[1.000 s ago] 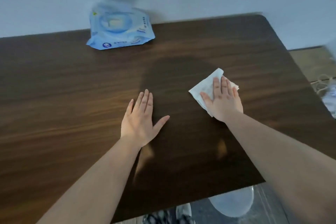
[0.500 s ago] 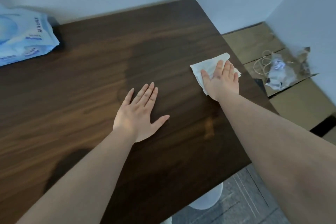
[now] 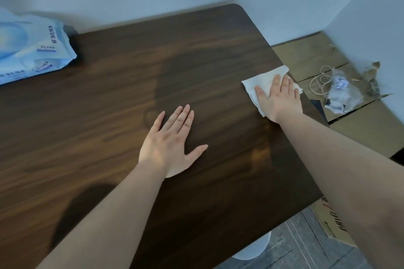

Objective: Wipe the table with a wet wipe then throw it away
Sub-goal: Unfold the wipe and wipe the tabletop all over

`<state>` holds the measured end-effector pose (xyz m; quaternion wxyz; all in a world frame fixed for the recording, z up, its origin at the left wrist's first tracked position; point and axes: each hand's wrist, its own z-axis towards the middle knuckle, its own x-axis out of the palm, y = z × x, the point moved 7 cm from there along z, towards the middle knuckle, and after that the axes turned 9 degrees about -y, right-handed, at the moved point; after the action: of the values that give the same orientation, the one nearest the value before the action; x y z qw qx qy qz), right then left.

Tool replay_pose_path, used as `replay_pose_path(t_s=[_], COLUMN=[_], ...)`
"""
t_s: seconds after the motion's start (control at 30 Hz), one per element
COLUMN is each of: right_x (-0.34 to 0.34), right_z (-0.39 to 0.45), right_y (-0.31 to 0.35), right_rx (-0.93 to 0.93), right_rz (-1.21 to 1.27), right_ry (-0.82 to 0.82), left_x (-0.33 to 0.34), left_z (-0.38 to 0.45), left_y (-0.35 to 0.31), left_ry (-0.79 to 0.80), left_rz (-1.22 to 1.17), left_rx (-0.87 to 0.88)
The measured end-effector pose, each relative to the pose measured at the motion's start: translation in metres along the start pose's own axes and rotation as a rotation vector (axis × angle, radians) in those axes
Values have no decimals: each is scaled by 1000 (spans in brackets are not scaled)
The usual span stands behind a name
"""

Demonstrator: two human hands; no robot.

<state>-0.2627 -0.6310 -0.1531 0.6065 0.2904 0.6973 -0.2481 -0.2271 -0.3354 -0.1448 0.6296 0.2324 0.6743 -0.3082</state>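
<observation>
Left hand [image 3: 172,144] lies flat on the table [image 3: 109,105], palm down, fingers spread, holding nothing. Farther out, the right hand [image 3: 278,98] is flat and open too, pressing the wipe [image 3: 260,83] onto the tabletop at its right edge; the wipe's far corner reaches that edge. At the far left, a blue wipe pack [image 3: 30,48] rests on the table near the wall. Beyond the right edge, an open cardboard box [image 3: 317,61] holds scraps.

Bare tabletop [image 3: 218,54] beyond wipe pack [image 3: 32,50]
</observation>
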Motion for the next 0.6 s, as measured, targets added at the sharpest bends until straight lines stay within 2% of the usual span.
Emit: replay_pose_path(t_s=[0.13, 0.3, 0.47, 0.6], right_x=[6, 8, 16, 29], right_z=[-39, -79, -136, -206], right_y=[9, 66, 176, 272], right_rx=[-62, -233, -538, -788], right_rz=[-32, -40, -47, -50], right_ry=[35, 19, 80, 97], left_x=[3, -10, -28, -36], left_z=[-3, -51, -150, -262], left_y=[1, 32, 138, 234], left_ry=[26, 16, -34, -50], left_rz=[-14, -101, -64, -19], left_rx=[-9, -278, -510, -787])
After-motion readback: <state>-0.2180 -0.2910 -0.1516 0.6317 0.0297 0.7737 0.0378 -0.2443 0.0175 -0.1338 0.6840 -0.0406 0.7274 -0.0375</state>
